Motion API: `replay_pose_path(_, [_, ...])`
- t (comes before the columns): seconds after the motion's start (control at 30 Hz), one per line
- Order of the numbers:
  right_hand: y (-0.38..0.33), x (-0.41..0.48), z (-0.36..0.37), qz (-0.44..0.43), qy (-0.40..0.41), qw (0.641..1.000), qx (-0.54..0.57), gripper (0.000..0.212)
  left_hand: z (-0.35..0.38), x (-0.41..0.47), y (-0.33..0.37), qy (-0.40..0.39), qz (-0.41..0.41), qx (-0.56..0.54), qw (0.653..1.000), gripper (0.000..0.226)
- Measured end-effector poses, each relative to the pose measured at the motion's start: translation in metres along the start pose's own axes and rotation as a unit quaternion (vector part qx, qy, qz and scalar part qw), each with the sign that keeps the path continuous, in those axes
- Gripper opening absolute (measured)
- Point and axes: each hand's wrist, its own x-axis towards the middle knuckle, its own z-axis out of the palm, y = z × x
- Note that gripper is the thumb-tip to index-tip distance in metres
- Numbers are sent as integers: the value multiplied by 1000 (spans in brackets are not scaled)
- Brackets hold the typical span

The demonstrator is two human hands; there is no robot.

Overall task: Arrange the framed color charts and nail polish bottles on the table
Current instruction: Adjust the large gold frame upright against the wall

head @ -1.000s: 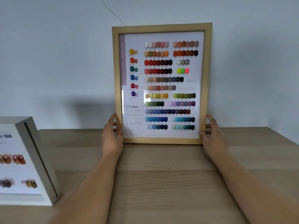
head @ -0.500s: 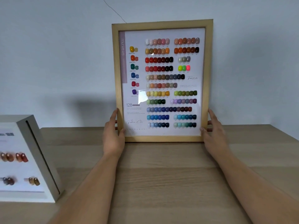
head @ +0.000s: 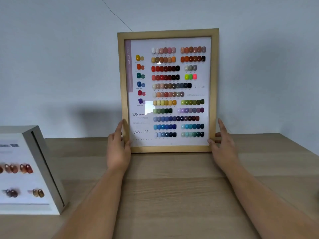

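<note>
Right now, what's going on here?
A person is standing a wooden-framed color chart upright on the table, near the wall. The left hand grips its lower left edge and the right hand its lower right edge; the bottom rail looks to rest on the tabletop. A white display box with nail samples sits at the left. No polish bottles in view.

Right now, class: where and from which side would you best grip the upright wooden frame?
Grip the wooden frame by its two long side rails, low down, from both sides, as the left hand and right hand do: it stands tall and thin on the table.
</note>
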Motion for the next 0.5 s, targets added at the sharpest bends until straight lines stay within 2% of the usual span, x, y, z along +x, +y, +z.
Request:
replay_pose_path(0.17, [-3,-20,-14,9,-14,1000,10,74,-8,-20,9,18,-9,-1,1000,69])
replay_pose_path(0.33, [-12,-51,-29,-13,-55,998,-19,65,-11,-54,36,-1,32,15,999,58])
replay_pose_path(0.4, [-16,-61,-39,-9,-90,995,-48,56,-5,-68,51,-37,58,23,997,54])
replay_pose_path(0.5, [-29,-60,-73,-19,-83,994,-62,32,9,-85,88,-90,94,5,992,48])
